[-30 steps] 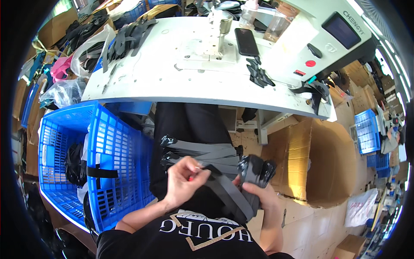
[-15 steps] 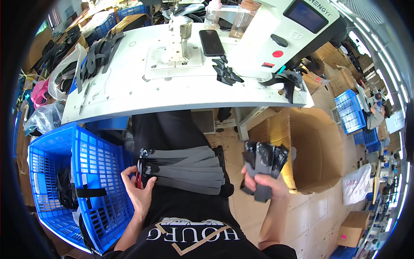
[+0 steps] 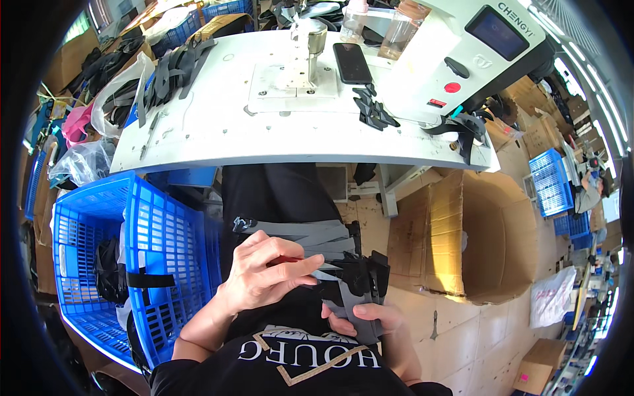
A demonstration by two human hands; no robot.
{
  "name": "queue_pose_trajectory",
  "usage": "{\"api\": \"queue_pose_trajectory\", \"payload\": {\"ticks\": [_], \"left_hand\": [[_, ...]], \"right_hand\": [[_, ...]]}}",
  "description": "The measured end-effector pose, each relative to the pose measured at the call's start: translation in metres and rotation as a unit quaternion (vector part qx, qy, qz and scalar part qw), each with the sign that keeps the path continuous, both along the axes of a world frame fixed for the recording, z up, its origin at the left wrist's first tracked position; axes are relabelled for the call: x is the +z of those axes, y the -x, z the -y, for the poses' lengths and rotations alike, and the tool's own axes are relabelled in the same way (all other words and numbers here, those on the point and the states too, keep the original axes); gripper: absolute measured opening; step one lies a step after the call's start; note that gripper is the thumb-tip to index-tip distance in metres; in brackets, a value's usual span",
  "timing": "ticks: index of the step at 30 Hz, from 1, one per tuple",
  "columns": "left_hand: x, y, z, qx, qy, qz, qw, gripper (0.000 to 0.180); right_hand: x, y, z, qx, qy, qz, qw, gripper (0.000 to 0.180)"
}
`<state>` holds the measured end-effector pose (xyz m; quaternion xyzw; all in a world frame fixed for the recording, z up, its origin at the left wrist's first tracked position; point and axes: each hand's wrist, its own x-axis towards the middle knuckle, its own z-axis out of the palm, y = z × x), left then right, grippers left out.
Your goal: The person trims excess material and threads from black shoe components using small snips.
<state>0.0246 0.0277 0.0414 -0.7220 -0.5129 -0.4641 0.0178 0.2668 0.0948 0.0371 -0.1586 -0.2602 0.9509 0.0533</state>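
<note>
While my left hand (image 3: 267,274) pinches a grey strap (image 3: 300,236) at lower centre of the frame, my right hand (image 3: 366,317) grips the black buckles (image 3: 363,274) beside the blue basket (image 3: 125,251).

White sewing machine (image 3: 462,59) on white table (image 3: 218,138) with black phone (image 3: 351,63), black strap pieces (image 3: 373,111); blue crate (image 3: 112,264) left of lap, open cardboard box (image 3: 475,237) right.

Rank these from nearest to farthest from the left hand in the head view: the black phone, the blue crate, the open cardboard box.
From the left hand:
1. Blue crate, just to its left.
2. Open cardboard box, on the floor to the right.
3. Black phone, up on the white table.
</note>
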Motion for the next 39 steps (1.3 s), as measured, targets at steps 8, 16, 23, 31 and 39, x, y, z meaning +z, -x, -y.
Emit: {"api": "queue_pose_trajectory", "payload": {"ticks": [8,16,23,31,39], "left_hand": [[0.010,0.001,-0.003,-0.037,0.043,0.007,0.998,0.040],[0.010,0.011,0.002,-0.012,0.023,0.005,1.000,0.036],[0.015,0.009,0.003,-0.021,0.020,-0.049,0.998,0.043],[0.016,0.015,0.003,-0.044,0.034,-0.021,0.998,0.040],[0.017,0.009,0.002,-0.047,0.032,-0.029,0.998,0.037]], "right_hand": [[0.003,0.003,-0.003,0.021,-0.018,-0.003,1.000,0.054],[0.005,0.004,-0.003,0.018,-0.021,-0.006,1.000,0.053],[0.008,0.005,-0.004,0.018,-0.022,-0.013,0.999,0.049],[0.007,0.003,-0.004,0.017,-0.031,-0.016,0.999,0.049],[0.006,0.005,-0.001,0.017,-0.031,-0.020,0.999,0.049]]}}
